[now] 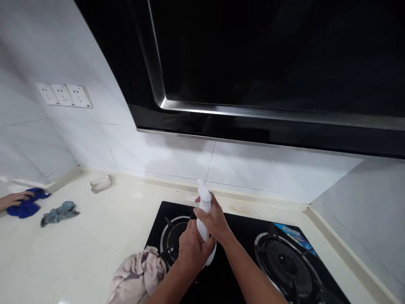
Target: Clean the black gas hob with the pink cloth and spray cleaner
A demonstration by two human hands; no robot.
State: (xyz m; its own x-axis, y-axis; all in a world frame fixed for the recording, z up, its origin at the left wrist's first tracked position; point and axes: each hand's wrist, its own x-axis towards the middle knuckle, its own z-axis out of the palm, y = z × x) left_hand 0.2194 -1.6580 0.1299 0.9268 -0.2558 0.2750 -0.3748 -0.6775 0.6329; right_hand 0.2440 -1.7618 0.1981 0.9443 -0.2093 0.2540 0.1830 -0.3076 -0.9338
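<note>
"The left hand (192, 250) and right hand (215, 217) are holding what?"
"Both are gripping a white plastic spray bottle (205, 206) over the black glass gas stove (236, 253)."
"Any writing?"
"A blue printed sticker (292, 236) is showing on the stove's far right corner, its lettering too blurred to read."
"Inside the bottle?"
"I can't tell. A crumpled pale-pink cloth (136, 274) is lying beside the stove, on the cream bench (91, 257)."

The spray bottle (205, 206) looks like smooth white plastic, and the pinkish cloth (136, 272) at 7 o'clock is soft, matt fabric. The glossy black hood (268, 63) at 1 o'clock carries shiny metal trim (221, 110); the table (101, 234) at 8 o'clock is smooth.
</note>
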